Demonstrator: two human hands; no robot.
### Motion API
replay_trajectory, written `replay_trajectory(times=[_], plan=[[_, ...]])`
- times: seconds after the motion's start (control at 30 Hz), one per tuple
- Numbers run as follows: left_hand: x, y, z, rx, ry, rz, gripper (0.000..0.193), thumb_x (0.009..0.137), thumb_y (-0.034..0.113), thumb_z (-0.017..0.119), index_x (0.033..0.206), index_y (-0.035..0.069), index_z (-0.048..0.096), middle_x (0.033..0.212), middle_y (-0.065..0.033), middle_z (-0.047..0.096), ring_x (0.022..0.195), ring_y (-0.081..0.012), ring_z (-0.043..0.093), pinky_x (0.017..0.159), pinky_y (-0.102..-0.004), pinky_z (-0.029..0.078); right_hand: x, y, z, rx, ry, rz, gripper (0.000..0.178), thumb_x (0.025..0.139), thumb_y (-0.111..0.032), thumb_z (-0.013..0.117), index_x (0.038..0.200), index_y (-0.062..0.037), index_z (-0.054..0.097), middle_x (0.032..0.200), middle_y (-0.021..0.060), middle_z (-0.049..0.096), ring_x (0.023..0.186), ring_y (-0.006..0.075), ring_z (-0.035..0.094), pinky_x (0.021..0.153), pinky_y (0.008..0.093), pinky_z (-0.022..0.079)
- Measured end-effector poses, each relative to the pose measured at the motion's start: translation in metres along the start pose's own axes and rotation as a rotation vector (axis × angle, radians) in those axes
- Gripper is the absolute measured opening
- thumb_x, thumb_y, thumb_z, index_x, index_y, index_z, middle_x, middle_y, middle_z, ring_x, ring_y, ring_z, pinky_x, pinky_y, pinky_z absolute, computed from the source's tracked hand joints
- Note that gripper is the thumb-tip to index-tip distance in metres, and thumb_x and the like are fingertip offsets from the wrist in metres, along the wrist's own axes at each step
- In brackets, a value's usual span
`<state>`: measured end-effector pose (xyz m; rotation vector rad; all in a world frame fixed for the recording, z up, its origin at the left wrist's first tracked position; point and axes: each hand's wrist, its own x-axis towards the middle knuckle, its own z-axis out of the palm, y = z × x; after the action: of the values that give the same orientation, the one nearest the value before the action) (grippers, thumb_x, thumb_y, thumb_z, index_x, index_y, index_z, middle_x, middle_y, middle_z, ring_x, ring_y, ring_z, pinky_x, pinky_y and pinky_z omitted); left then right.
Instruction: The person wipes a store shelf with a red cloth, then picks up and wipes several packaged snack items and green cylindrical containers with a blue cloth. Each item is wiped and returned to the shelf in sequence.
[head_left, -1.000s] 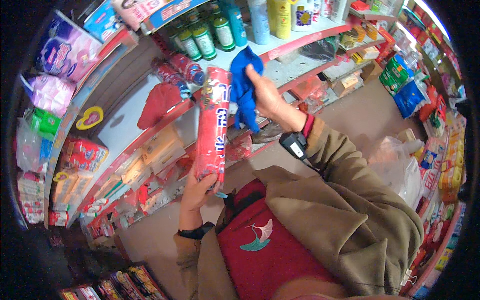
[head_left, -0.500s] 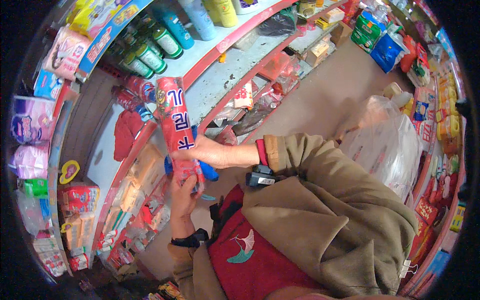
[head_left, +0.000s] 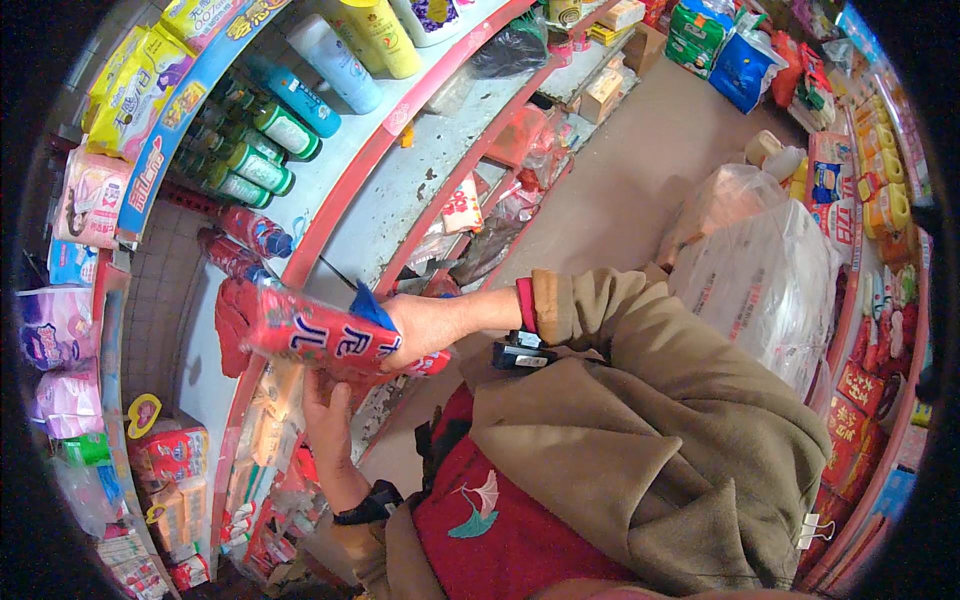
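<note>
A long red plastic-wrapped packet (head_left: 320, 335) with dark blue printing lies slantwise between my hands, in front of the shelf edge. My right hand (head_left: 430, 322) is closed around its right end. A piece of blue cloth (head_left: 372, 306) sticks up beside that hand, apparently held along with the packet. From below, my left hand (head_left: 328, 415) grips the packet near its middle; the thumb shows and the other fingertips are hidden beneath it. Just behind the packet's left end, a dark red cloth (head_left: 236, 325) lies on the shelf.
Green bottles (head_left: 250, 170) and a blue spray can (head_left: 335, 65) stand on the upper shelf (head_left: 350, 170). Two red bottles (head_left: 255, 232) lie below them. Large clear plastic bags (head_left: 755, 280) fill the aisle at right, beside another stocked shelf.
The packet has turned from nearly upright to almost level, its far end swinging down and left. My left hand has moved from its bottom end to beneath its middle.
</note>
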<state>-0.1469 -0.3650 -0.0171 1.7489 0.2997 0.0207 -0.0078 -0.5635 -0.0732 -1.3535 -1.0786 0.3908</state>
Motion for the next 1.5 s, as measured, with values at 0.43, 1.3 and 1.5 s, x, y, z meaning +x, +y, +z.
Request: replay_trajectory(times=[0.43, 1.3, 1.5], plan=[[0.029, -0.004, 0.045, -0.547, -0.066, 0.074, 0.068, 0.085, 0.030, 0.074, 0.139, 0.001, 0.043, 0.143, -0.0173, 0.046, 0.130, -0.0288, 0.048, 0.109, -0.0446, 0.040, 0.004, -0.013, -0.036, 0.019, -0.464, 0.199, 0.042, 0.076, -0.026, 0.080, 0.105, -0.0034, 0.062, 0.092, 0.0133, 0.071, 0.085, 0.0225, 0.066, 0.077, 0.0378, 0.052], [0.019, -0.012, -0.019, -0.734, -0.143, 0.115, 0.083, 0.087, 0.030, 0.073, 0.151, 0.010, 0.025, 0.146, -0.0199, 0.042, 0.136, -0.0399, 0.041, 0.113, -0.0541, 0.033, 0.024, 0.003, 0.030, 0.705, -0.251, 0.490, 0.033, 0.080, -0.019, 0.080, 0.106, -0.0048, 0.066, 0.096, 0.0032, 0.071, 0.084, 0.0104, 0.066, 0.076, 0.0300, 0.055], [0.021, -0.028, -0.045, -0.695, -0.252, 0.103, 0.064, 0.093, 0.021, 0.065, 0.147, 0.009, 0.032, 0.146, -0.0178, 0.042, 0.135, -0.0341, 0.042, 0.115, -0.0533, 0.032, 0.035, -0.001, 0.058, 0.803, -0.198, 0.576, 0.042, 0.078, -0.019, 0.082, 0.112, -0.0027, 0.064, 0.103, 0.0043, 0.070, 0.088, 0.0118, 0.066, 0.079, 0.0308, 0.056]])
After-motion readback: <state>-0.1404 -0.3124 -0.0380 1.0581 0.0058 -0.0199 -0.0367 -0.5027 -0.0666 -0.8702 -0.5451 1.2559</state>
